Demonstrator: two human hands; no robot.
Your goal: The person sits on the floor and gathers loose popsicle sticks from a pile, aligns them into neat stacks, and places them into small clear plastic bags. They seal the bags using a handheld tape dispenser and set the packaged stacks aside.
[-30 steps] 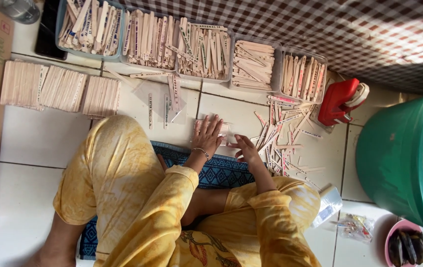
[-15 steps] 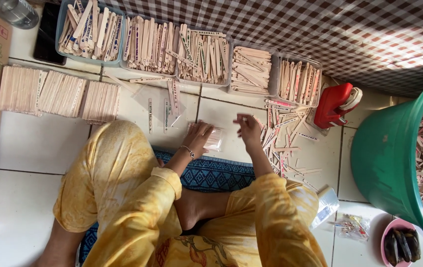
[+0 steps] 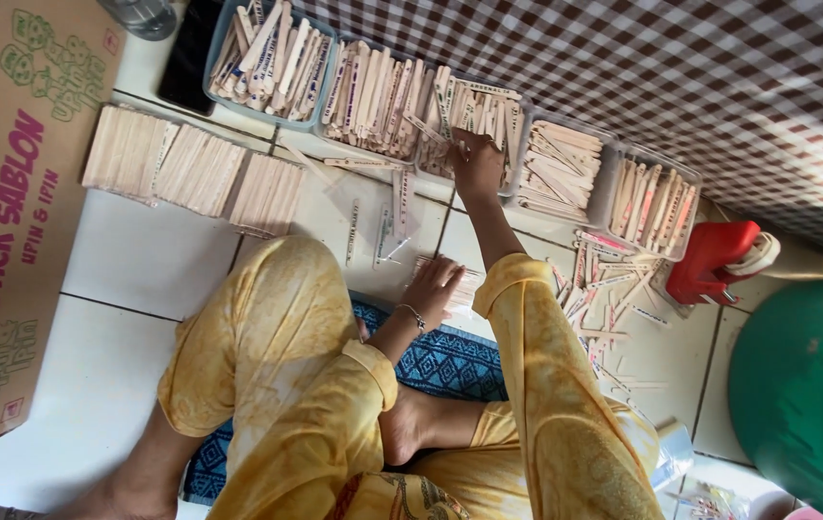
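Note:
I sit on the tiled floor in yellow clothes. My left hand [image 3: 436,285], with a bracelet at the wrist, lies over a small stack of flat wooden sticks [image 3: 462,286] and holds it against the floor in front of my knee. My right hand [image 3: 477,164] is stretched forward to the third clear tray of sticks [image 3: 488,114], fingers curled down among the sticks at its near edge. Whether it grips a stick is hidden. A loose heap of sticks [image 3: 604,289] lies to the right of my right arm.
Several clear trays of sticks [image 3: 272,56] line the back by a checked cloth [image 3: 681,67]. Neat stick rows [image 3: 190,169] and a cardboard box [image 3: 7,193] sit left. A green tub [image 3: 806,385] and red object [image 3: 715,262] sit right. A blue mat [image 3: 440,361] lies underfoot.
My right hand left the small stack, passed over the floor and reached up to the third tray. My left hand stayed on the stack.

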